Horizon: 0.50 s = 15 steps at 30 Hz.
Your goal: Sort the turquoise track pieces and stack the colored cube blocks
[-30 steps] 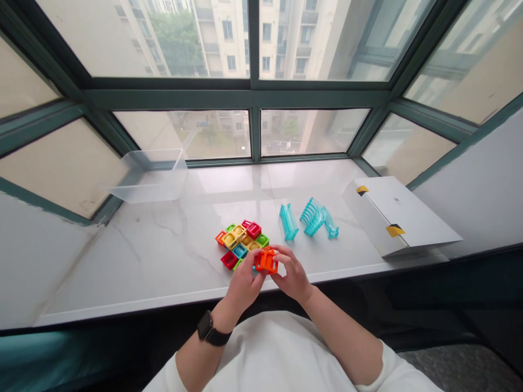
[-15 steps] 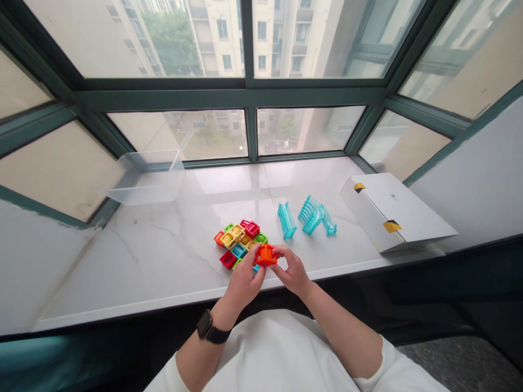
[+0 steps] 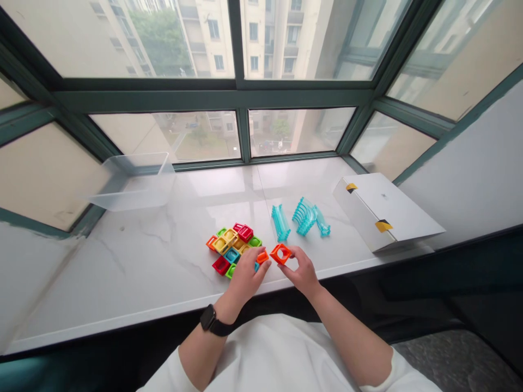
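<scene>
Orange parts pulled apart; half a second ago they were held together as one lump between both hands, now a gap is seen between them; orange frame (image 3: 275, 254) is pinched between thumb and fingers of the right hand (image 3: 303, 272), turned so its square opening faces the camera, raised near the front edge of the tabletop (image 3: 163, 261); orange block (image 3: 262, 257) is gripped by thumb and fingers of the left hand (image 3: 247, 269), mostly covered by them, just beside the coloured block pile (image 3: 232, 255); whether it touches the pile can't be told; right hand has been moved slightly away from the left; pile itself is left unchanged, red, yellow, green and blue pieces lying close together, part hidden behind the left hand; three clear teal pieces (image 3: 280, 223) are left where they were, beyond the right hand; clear bin (image 3: 134, 198) is seen at far left, white box (image 3: 400, 209) at right, both unmoved on the tabletop; black watch (image 3: 208, 317) is worn on the left wrist; whole view has been shifted a little by head motion.
</scene>
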Tool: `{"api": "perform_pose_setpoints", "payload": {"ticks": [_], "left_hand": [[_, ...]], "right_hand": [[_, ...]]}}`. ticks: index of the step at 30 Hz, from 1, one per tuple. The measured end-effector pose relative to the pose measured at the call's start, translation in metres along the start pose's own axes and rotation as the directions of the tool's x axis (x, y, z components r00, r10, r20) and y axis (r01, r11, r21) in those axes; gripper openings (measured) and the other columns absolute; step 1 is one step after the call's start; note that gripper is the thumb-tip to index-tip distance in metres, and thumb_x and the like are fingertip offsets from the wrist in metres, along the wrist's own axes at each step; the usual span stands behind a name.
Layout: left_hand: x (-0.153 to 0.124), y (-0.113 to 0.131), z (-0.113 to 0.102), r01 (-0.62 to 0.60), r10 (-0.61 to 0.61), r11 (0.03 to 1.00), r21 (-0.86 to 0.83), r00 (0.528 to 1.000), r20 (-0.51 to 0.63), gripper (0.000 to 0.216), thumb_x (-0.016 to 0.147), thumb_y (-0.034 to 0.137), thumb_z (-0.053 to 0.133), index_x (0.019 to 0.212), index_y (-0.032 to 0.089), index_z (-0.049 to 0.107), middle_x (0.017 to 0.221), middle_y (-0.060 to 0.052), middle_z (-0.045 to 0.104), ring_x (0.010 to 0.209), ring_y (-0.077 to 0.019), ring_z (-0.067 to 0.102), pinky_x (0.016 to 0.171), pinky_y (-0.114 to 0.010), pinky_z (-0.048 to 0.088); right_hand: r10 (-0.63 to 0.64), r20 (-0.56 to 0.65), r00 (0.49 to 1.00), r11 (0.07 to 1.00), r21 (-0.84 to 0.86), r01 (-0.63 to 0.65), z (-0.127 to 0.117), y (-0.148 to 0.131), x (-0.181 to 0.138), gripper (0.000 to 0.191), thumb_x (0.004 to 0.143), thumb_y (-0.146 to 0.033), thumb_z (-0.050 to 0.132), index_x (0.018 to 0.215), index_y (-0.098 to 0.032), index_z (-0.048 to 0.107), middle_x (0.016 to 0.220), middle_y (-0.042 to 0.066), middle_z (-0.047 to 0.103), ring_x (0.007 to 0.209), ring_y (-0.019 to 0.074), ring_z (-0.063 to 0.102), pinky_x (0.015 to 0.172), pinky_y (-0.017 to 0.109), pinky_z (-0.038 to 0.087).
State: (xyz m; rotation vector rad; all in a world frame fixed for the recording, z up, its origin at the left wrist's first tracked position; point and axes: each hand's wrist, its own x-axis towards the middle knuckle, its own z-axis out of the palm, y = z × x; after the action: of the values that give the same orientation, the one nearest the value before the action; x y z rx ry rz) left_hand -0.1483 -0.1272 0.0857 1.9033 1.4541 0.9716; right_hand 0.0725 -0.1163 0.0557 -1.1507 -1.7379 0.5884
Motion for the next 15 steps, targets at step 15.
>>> {"api": "perform_pose_setpoints", "payload": {"ticks": [15], "left_hand": [[-0.003,-0.056,0.015,-0.178,0.190,0.906,0.385,0.982,0.007,0.027,0.102,0.033,0.058,0.125,0.025,0.068,0.134,-0.012,0.065,0.129,-0.0332,0.059,0.113,-0.055,0.046]], "right_hand": [[0.289,-0.278,0.916,0.851,-0.363,-0.379,-0.045,0.114,-0.017,0.051,0.086,-0.071,0.068,0.102,-0.023,0.066,0.100,0.011,0.073,0.097,0.0317,0.066,0.085,0.044,0.053]]}}
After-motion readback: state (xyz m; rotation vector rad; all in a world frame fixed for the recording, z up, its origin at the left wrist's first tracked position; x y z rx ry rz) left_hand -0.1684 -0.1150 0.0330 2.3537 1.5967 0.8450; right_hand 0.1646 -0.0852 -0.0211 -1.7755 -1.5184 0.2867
